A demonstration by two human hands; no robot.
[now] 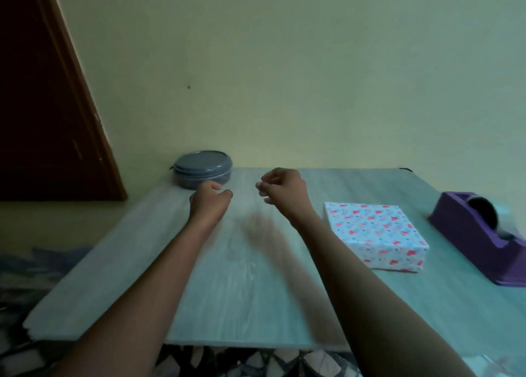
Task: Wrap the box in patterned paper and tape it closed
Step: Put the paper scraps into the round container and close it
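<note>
The box [375, 236], wrapped in white paper with pink hearts and blue dots, lies flat on the pale wood table [227, 291], right of centre. A purple tape dispenser [481, 234] stands further right, near the table's edge. Both my arms reach out over the middle of the table. My left hand [209, 203] hovers with its fingers curled in and nothing in it. My right hand [284, 190] is raised beside it, fingers curled, also holding nothing that I can see. Neither hand touches the box, which is to the right of my right forearm.
A round grey lidded container [202, 169] sits at the table's far left corner against the yellow wall. A dark brown door [42, 106] is at the left. Patterned fabric [227, 362] shows below the table's near edge.
</note>
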